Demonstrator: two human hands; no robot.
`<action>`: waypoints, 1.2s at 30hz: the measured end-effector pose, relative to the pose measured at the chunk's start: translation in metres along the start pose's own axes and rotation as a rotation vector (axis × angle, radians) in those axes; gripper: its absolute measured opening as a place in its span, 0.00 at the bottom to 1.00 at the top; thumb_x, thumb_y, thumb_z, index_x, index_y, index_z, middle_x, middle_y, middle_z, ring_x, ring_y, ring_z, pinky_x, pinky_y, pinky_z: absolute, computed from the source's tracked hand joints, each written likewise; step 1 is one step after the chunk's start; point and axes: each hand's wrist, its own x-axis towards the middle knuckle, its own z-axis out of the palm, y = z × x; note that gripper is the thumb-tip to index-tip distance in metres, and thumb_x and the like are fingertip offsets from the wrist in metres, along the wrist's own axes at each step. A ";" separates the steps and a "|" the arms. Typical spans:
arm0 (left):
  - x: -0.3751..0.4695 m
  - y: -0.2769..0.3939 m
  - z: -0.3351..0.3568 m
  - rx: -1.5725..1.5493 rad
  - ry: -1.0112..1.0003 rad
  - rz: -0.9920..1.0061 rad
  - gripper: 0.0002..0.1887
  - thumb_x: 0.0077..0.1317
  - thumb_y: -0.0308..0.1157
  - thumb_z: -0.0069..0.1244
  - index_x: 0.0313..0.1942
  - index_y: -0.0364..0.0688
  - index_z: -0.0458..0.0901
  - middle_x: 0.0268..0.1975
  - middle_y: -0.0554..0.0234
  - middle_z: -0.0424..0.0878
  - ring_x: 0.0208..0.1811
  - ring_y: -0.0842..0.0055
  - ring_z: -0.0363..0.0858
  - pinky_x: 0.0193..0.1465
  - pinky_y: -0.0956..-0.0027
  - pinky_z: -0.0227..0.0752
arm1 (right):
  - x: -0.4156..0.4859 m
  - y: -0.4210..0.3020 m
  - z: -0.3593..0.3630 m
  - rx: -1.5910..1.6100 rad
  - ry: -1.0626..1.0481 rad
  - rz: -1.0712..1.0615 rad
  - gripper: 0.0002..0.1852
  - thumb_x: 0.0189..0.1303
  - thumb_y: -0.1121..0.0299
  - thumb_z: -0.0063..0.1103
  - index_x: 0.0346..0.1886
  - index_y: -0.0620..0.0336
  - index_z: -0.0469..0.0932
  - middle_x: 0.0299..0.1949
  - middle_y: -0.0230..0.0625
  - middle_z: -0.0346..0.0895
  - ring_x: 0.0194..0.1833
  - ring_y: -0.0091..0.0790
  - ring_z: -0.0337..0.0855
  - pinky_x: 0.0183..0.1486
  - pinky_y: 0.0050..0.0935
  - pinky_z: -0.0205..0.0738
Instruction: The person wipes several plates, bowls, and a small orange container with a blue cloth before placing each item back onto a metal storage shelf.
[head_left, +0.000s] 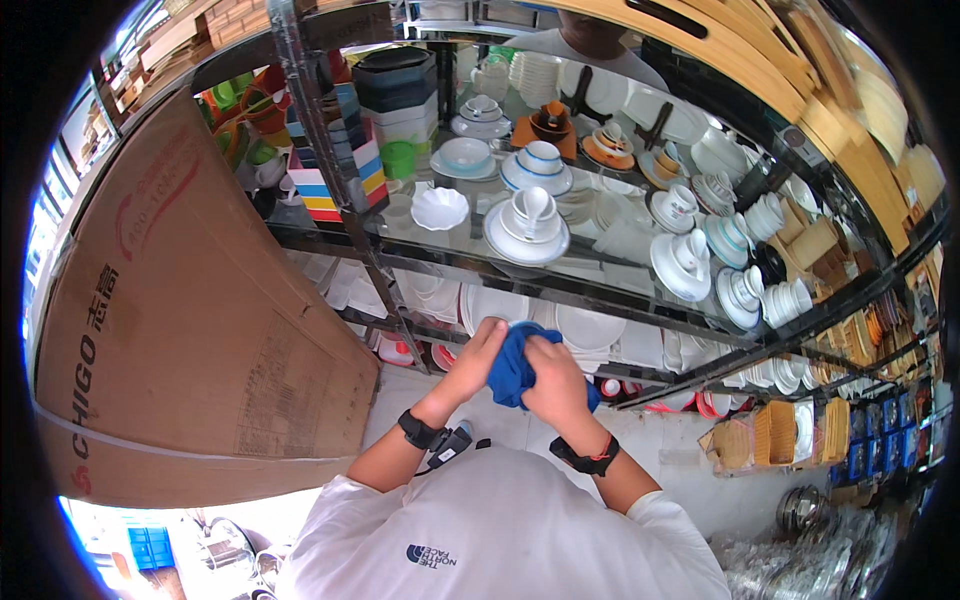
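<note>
In front of my chest, both hands are around a blue cloth (512, 370). My left hand (481, 358) grips its left side, along with what looks like a pale round rim showing at the top of the cloth; most of that item is hidden. My right hand (556, 379) presses into the cloth from the right, fingers bent and partly covered by folds. Beyond the hands is a glass shelf with a white bowl-and-plate set with a spoon (527, 225), a scalloped white bowl (439, 208) and a blue-rimmed bowl set (537, 168).
A tall cardboard carton (202, 315) stands close at the left. A black metal shelf frame (352, 202) crosses ahead, with white plates (590, 327) on the lower shelf. At the right are a woven basket (775, 433), blue bins (874, 439) and plastic-wrapped goods (806, 559) on the floor.
</note>
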 end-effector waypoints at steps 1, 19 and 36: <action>-0.008 0.006 0.008 0.077 -0.026 -0.005 0.24 0.73 0.49 0.40 0.53 0.35 0.70 0.43 0.45 0.80 0.47 0.66 0.79 0.51 0.67 0.69 | -0.011 0.008 0.007 -0.008 -0.038 -0.019 0.24 0.37 0.81 0.58 0.45 0.64 0.77 0.52 0.41 0.76 0.45 0.51 0.75 0.49 0.39 0.74; -0.049 0.002 0.100 0.212 -0.093 -0.109 0.30 0.68 0.49 0.50 0.57 0.30 0.71 0.49 0.48 0.80 0.52 0.69 0.78 0.53 0.70 0.70 | -0.112 0.079 -0.020 0.410 0.220 0.169 0.29 0.41 0.85 0.57 0.53 0.58 0.77 0.52 0.42 0.79 0.54 0.49 0.78 0.57 0.37 0.71; -0.044 -0.009 0.093 0.149 -0.165 -0.235 0.28 0.70 0.51 0.45 0.49 0.30 0.79 0.37 0.60 0.84 0.34 0.78 0.80 0.35 0.74 0.73 | -0.132 0.122 -0.016 1.757 0.081 0.826 0.23 0.60 0.71 0.56 0.60 0.54 0.71 0.55 0.34 0.76 0.55 0.38 0.76 0.62 0.39 0.69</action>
